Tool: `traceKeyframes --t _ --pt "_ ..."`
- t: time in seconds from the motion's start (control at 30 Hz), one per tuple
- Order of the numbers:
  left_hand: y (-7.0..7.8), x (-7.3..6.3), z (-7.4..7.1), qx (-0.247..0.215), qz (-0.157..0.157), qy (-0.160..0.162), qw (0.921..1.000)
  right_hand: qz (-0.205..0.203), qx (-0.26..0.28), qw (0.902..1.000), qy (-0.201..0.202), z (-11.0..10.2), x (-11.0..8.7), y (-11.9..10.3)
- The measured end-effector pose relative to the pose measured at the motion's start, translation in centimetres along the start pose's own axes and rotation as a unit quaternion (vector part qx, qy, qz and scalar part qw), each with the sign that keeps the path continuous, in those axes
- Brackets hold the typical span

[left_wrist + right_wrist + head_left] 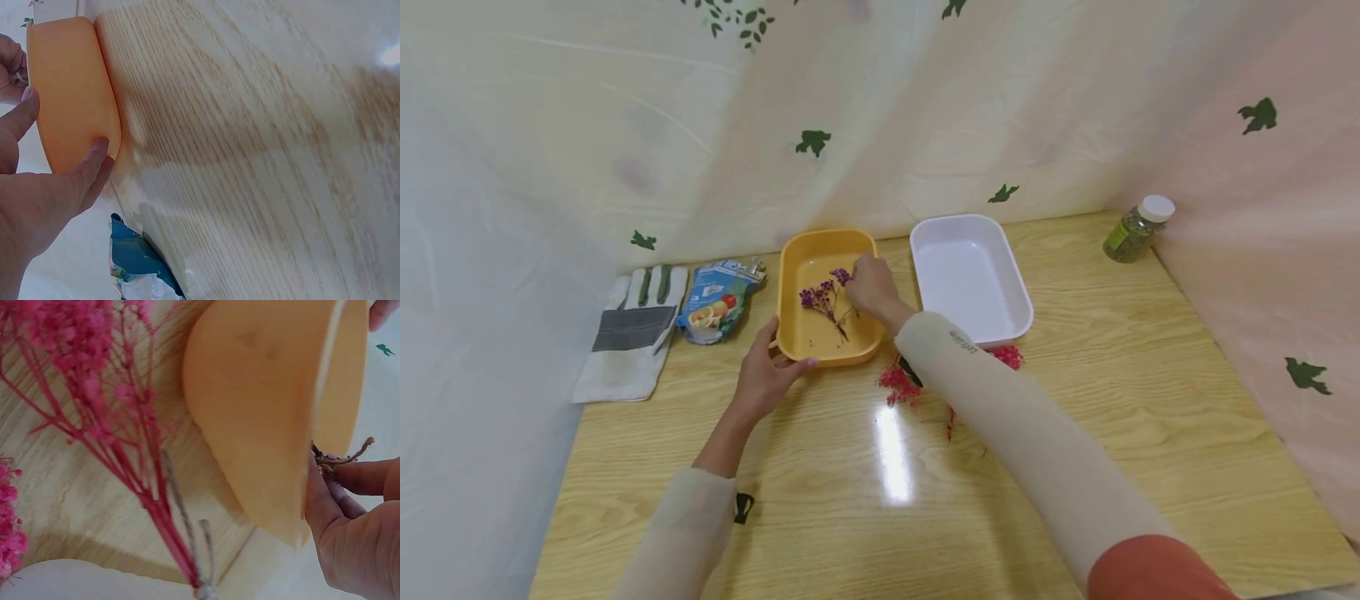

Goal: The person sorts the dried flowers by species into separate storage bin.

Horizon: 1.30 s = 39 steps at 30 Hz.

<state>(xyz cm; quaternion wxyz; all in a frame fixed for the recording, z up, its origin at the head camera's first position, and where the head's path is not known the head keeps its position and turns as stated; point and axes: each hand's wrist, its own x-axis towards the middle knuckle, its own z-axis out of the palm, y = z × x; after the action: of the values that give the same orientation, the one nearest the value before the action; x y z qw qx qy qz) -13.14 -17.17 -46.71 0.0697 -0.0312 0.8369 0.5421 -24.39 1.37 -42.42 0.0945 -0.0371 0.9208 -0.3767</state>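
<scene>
A yellow plastic tray [831, 354] stands on the wooden table with sprigs of small purple dried flowers [822, 300] inside. My left hand [762, 379] grips its near left corner, thumb on the front wall and fingers along the left side. Over the tray's right rim reaches my right hand [874, 287]. In the right wrist view its thumb and fingers pinch a dark stem end tied with brown twine [350, 456]; the tray wall hides the rest. Bunches of pink dried flowers [901, 385] lie on the table under my right forearm, one tied with twine.
A white tray [970, 283] stands right of the yellow one. To the left lie a blue pouch [715, 304] with a metal clip and a pair of white-and-grey gloves [632, 333]. A white-capped jar [1138, 229] stands at the far right. A patterned curtain [880, 125] hangs behind the table.
</scene>
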Motion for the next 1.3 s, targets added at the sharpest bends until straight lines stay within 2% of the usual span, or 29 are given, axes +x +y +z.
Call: traceKeyframes --t 0.23,0.4,0.67,0.83,0.97,1.17,1.3 --pt "0.0 0.0 0.1 0.003 -0.005 0.0 1.0 -0.007 -0.008 0.9998 0.018 0.1 -0.2 0.4" --pt "-0.1 -0.2 0.0 0.001 -0.005 -0.002 1.0 -0.031 0.0 0.9994 0.017 0.0 -0.7 -0.2" --pt "-0.2 0.0 0.1 0.001 -0.004 -0.008 1.0 -0.044 0.009 0.9989 0.009 -0.8 -1.6 -1.1" --pt "-0.1 0.0 0.0 0.003 -0.001 -0.002 1.0 -0.097 0.012 0.9952 0.002 -2.7 -2.8 -1.6" --pt "-0.1 -0.1 0.0 -0.001 0.0 0.002 1.0 -0.142 0.042 0.9889 -0.012 -4.5 -4.2 -1.6" --pt "-0.2 -0.1 0.1 -0.008 0.004 -0.001 1.0 -0.168 0.085 0.9819 -0.019 -7.8 -7.1 -0.2" --pt "-0.2 -0.1 0.2 -0.004 0.006 0.001 1.0 -0.193 0.103 0.9758 -0.003 -9.6 -9.4 1.5"
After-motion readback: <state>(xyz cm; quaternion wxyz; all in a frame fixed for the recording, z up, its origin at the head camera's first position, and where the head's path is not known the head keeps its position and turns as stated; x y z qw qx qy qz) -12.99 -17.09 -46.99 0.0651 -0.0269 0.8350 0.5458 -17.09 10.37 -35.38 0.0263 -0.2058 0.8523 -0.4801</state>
